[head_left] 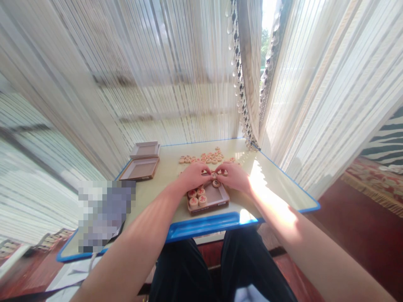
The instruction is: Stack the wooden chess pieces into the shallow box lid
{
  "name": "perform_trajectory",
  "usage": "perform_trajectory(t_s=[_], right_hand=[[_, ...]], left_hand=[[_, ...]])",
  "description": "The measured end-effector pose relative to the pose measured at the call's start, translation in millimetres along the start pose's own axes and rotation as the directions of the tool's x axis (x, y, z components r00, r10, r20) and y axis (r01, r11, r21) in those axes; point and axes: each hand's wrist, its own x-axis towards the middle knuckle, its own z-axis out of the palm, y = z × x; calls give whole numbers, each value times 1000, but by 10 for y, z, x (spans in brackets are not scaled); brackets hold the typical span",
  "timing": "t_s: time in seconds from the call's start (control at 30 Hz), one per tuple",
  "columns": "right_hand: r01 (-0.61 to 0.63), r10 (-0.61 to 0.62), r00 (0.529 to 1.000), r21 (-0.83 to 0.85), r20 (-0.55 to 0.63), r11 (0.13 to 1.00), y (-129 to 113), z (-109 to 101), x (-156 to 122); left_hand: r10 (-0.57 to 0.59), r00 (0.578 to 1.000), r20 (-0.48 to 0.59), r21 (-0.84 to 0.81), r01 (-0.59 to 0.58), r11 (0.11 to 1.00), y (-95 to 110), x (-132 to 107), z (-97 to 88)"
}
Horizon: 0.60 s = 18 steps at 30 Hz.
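Note:
Close together above the far side of an open shallow box are my left hand and my right hand. Both have curled fingers. Their fingertips meet around a round wooden Chinese chess piece, pinching it from either side. Just below it lies another chess piece, inside the box. Along the box's left side sit several pieces with red characters, laid flat in rows. My left hand hides the upper left part of the box.
Loose chess pieces lie scattered beyond my hands on the pale, blue-edged table. Two shallow box parts stand at the back left. A pixelated item covers the left front. Striped string curtains hang behind the table.

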Motion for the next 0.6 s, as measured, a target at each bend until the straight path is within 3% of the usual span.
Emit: perform_trajectory(t_s=[0.47, 0.6], right_hand=[[12, -12, 1000, 37, -11, 999, 8, -17, -14], [-81, 94, 984, 94, -154, 992, 135, -135, -16]], left_hand=[[-19, 999, -38, -61, 17, 998, -60, 0, -24], [-137, 978, -155, -132, 117, 984, -168, -11, -97]])
